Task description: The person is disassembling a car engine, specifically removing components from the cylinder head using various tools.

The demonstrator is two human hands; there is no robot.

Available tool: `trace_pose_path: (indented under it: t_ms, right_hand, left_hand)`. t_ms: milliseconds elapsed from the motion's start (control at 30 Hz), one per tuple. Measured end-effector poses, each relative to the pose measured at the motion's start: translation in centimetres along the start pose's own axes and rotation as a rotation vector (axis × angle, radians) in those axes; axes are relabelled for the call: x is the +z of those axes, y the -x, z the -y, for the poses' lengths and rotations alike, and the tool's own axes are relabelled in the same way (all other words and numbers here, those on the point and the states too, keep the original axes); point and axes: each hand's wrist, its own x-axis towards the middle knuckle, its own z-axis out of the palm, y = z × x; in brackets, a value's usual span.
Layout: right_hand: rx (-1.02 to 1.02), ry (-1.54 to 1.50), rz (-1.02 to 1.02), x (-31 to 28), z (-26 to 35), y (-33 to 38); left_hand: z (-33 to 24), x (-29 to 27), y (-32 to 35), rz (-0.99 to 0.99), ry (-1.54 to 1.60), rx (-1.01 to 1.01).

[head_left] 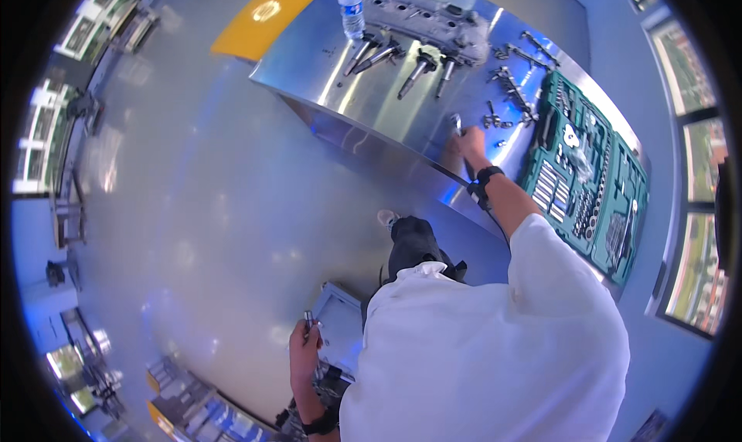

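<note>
My left hand [304, 351] is down at my left side, fingers closed round a short shiny metal cylinder [308, 317] that looks like a socket. My right hand [470, 145] reaches over the edge of the steel workbench [371, 113]. Its fingers are closed on a small bright metal piece [456, 122], whose exact kind I cannot make out. To the right of that hand lie loose metal tools and fittings [495, 120]. Farther off, several dark ignition coils [417, 75] lie in front of a grey engine cover [421, 17].
A green tool case [568, 171] with sockets lies open on the bench's right side. A water bottle [352, 11] stands by the engine cover. Ratchets and bars [533, 56] lie at the far right. Near my left hand is a grey tray-like surface [340, 330].
</note>
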Motion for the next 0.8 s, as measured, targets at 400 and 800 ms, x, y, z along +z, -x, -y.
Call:
trace_pose_path:
  t_ms: [400, 800]
  right_hand:
    - [-0.689, -0.421, 0.814, 4.3, 21.1, 7.1]
    - [-2.22, -0.509, 1.605, 0.4, 47.5, 63.4]
  left_hand:
    - [-4.2, 5.0, 5.6, -1.002, 0.096, 0.269]
    - [4.2, -2.7, 20.1, -1.846, -0.048, 0.229]
